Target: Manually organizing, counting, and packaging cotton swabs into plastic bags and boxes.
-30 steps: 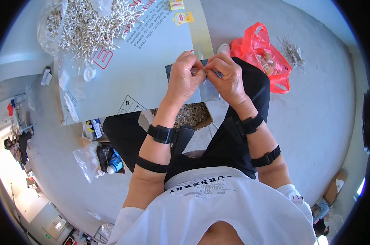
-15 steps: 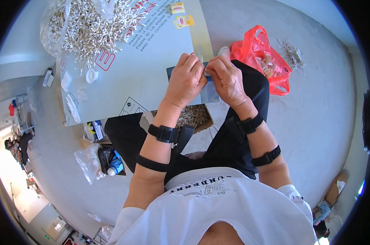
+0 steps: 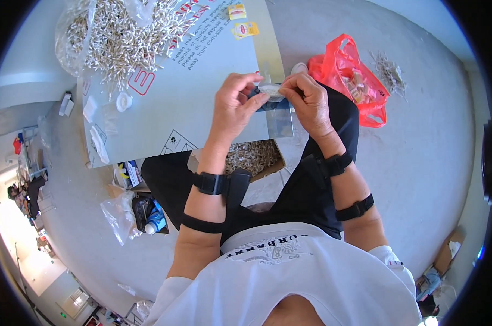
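A small clear, whitish packet [image 3: 271, 91] is between my two hands, above the table's near right corner. My right hand [image 3: 309, 103] pinches its right end between thumb and fingers. On the other side, my left hand [image 3: 236, 103] has its fingers apart, with the thumb at the packet's left edge. What the packet contains is too small to make out. A dark blue flat piece [image 3: 276, 106] lies beneath the hands at the table corner. Far left on the table, a big heap of cotton swabs [image 3: 132, 43] spills from a clear plastic bag.
Two yellow packets [image 3: 245, 30] and a round white lid [image 3: 124, 101] lie on the table [image 3: 202, 103]. A cardboard box of swabs [image 3: 257, 155] is below its near edge. Right of my knee is a red plastic bag [image 3: 333, 70] with small packs. Loose swabs [image 3: 388, 72] lie beyond.
My left hand has opened its fingers and drawn slightly left, away from my right hand. The packet, mostly hidden before, now shows between them.
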`<control>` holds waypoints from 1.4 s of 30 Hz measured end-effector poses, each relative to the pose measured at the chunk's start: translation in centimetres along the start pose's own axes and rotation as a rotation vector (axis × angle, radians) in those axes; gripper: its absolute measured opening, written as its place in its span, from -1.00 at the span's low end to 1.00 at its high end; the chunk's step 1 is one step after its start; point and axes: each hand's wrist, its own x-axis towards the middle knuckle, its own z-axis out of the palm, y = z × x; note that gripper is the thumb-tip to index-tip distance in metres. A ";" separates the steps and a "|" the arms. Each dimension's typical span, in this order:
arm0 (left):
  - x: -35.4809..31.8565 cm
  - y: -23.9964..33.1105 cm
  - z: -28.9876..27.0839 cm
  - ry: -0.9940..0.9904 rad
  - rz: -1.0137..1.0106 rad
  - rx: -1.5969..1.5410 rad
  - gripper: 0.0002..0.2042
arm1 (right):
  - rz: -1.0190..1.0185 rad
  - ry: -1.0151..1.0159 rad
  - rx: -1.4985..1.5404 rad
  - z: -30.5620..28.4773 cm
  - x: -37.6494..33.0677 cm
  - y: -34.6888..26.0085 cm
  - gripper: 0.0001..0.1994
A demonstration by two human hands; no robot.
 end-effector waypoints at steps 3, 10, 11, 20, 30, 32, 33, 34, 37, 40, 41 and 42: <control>-0.2 -0.7 1.3 -0.009 -0.139 -0.145 -0.91 | 0.179 -0.001 0.257 0.6 -0.5 0.1 -0.92; -0.1 -1.1 1.5 0.038 -0.421 -0.448 -0.92 | 0.451 0.012 0.598 -0.3 -0.5 -0.4 -0.95; 0.0 -1.2 1.4 0.019 -0.405 -0.401 -0.93 | 0.452 0.013 0.598 -0.3 -0.4 -0.2 -0.95; 0.8 -1.6 1.1 -0.108 -0.262 -0.213 -0.89 | 0.073 -0.032 0.094 -0.5 0.1 0.1 -0.89; 1.3 -1.5 1.8 -0.158 -0.247 -0.101 -0.89 | 0.271 -0.097 0.287 -0.3 -0.4 -0.1 -0.89; 1.5 -1.6 1.8 -0.164 -0.233 -0.107 -0.88 | 0.259 -0.105 0.256 -0.3 -0.2 -0.2 -0.89; 1.5 -1.5 1.9 -0.174 -0.225 -0.115 -0.87 | 0.259 -0.095 0.255 -0.2 -0.3 -0.2 -0.89; 1.5 -1.3 2.0 -0.176 -0.226 -0.116 -0.87 | 0.259 -0.085 0.253 -0.2 -0.4 -0.2 -0.89; 1.5 -0.8 2.3 -0.156 -0.186 -0.088 -0.87 | 0.240 -0.054 0.277 -0.2 -0.2 -0.1 -0.89; 1.3 -0.9 2.2 -0.173 -0.167 0.026 -0.86 | 0.294 -0.046 0.255 -0.4 -0.5 0.1 -0.90; 1.0 -1.4 2.0 -0.134 -0.143 -0.060 -0.90 | 0.290 -0.043 0.253 -0.4 -0.4 0.2 -0.90; 0.7 -1.5 1.7 -0.094 -0.123 -0.143 -0.92 | 0.234 -0.043 0.225 -0.2 -0.4 0.2 -0.90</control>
